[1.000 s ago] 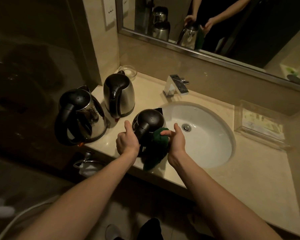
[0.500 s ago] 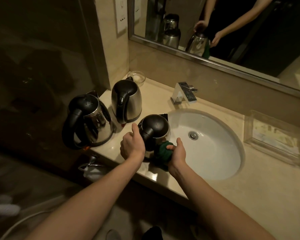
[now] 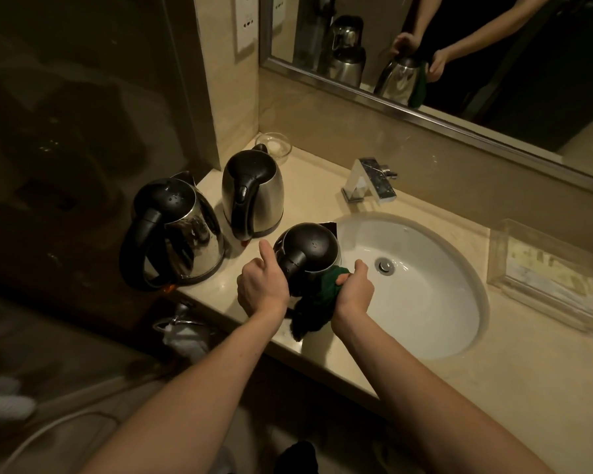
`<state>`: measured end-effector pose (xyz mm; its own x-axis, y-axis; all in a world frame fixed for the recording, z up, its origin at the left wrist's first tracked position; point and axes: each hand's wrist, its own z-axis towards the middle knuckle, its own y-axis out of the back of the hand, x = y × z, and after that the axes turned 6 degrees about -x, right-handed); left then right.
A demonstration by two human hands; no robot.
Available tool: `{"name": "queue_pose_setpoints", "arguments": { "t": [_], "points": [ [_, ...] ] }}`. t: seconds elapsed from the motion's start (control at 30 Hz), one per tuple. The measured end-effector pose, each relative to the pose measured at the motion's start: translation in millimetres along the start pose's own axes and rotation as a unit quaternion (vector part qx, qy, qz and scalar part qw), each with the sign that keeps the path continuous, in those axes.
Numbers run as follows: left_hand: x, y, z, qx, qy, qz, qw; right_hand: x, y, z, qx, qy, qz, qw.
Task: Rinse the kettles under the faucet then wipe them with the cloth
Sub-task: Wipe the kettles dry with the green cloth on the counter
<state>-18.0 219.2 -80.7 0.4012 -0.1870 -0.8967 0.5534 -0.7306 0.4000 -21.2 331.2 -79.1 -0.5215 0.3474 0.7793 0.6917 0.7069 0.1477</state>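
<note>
Change: a second ago the green cloth [image 3: 322,295] lay higher against the side of the near kettle [image 3: 308,249], under spread fingers; now it is bunched lower, by the base, so the wipe runs downward.
Meaning: I judge this kettle is in its wiping step, rinsing behind it.
Left hand [image 3: 262,285]: clenched round the near kettle's black handle, thumb up, steadying it.
Right hand [image 3: 355,290]: fingers [image 3: 343,278] grasping the cloth in a bunch and pressing it to the kettle's steel wall; loose cloth hangs below the fist to the bench [image 3: 459,388].
Near kettle: stands between the two hands, on the bench at the rim of the sink [image 3: 425,302], spout pointing away from the fingers; lid shut, so its inside cannot be seen.
Middle kettle [image 3: 252,196]: beyond the left thumb, lid shut, drops on the lid.
Far kettle [image 3: 172,230]: out to the left of the left hand, lid shut, drops on the lid; whether either is wiped I cannot tell.
Sink: right of the right fingers, bowl bare apart from wet streaks, drain visible.
Faucet [image 3: 370,181]: beyond the near kettle, no water running.
Glass dish [image 3: 274,147]: in the far corner, behind the middle kettle; contents unclear.
Clear tray [image 3: 545,275]: far right of the fingers, holding printed paper.
</note>
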Motion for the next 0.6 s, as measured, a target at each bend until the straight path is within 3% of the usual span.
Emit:
{"name": "queue_pose_setpoints", "arguments": {
  "t": [0.2,0.3,0.43,0.6],
  "points": [
    [-4.0,1.3,0.7,0.015,0.007,0.027,0.999,-25.7,-2.2,-21.6,0.067,-0.081,0.028,0.994],
    [-4.7,1.2,1.8,0.015,0.005,0.032,0.999,-27.6,-6.9,-30.5,0.106,-0.071,0.045,0.991],
    [-5.3,1.9,2.7,0.025,0.007,0.033,0.999,-23.7,-10.7,-33.6,0.079,-0.011,0.058,0.995],
    [-1.3,0.8,4.8,0.033,0.006,0.041,0.999,-22.7,-13.5,-30.6,0.026,-0.019,0.046,0.998]
  ]
}}
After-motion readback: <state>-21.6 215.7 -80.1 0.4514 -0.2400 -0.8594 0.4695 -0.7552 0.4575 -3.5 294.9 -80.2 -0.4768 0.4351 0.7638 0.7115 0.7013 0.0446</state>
